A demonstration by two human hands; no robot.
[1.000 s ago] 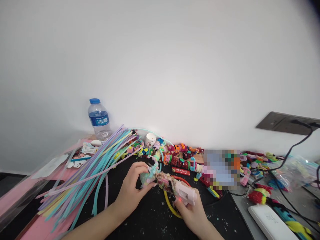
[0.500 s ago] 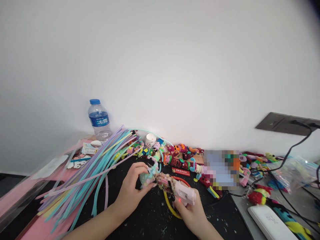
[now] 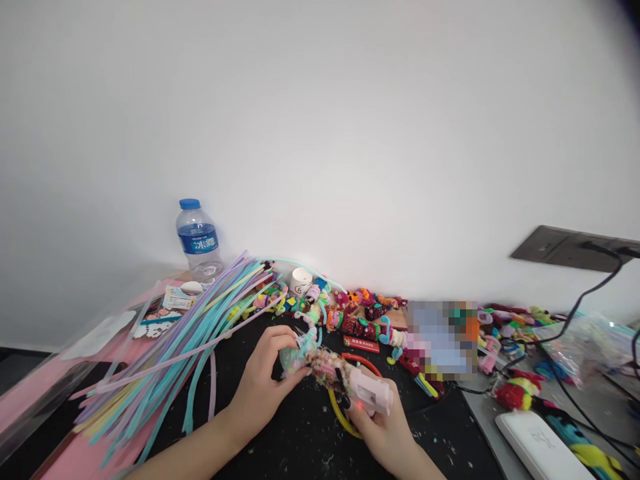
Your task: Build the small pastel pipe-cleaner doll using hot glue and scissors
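Pinched in my left hand [image 3: 265,380] is a small pastel pipe-cleaner figure [image 3: 296,357], mostly mint green, with a curled fuzzy strand rising from it. My right hand [image 3: 383,427] grips a pale pink handheld tool [image 3: 370,390] with a small red light glowing on its side. Multicoloured fluff coats the tool's front end, which points left and lies right against or very near the figure. The exact contact is hidden by fuzz and fingers. Under the tool, a yellow and red ring-like strand [image 3: 340,417] lies on the black mat [image 3: 280,447].
Long pastel pipe cleaners [image 3: 200,340] lie bundled at left, near a water bottle [image 3: 199,240]. Along the wall sit a paper cup [image 3: 301,281] and several colourful pipe-cleaner figures [image 3: 360,327]. At right are a white power bank [image 3: 543,443], cables [image 3: 575,313] and a wall socket [image 3: 555,247].
The pink tool has tilted slightly, its rear end a little lower. My left hand and the figure stay almost in place.
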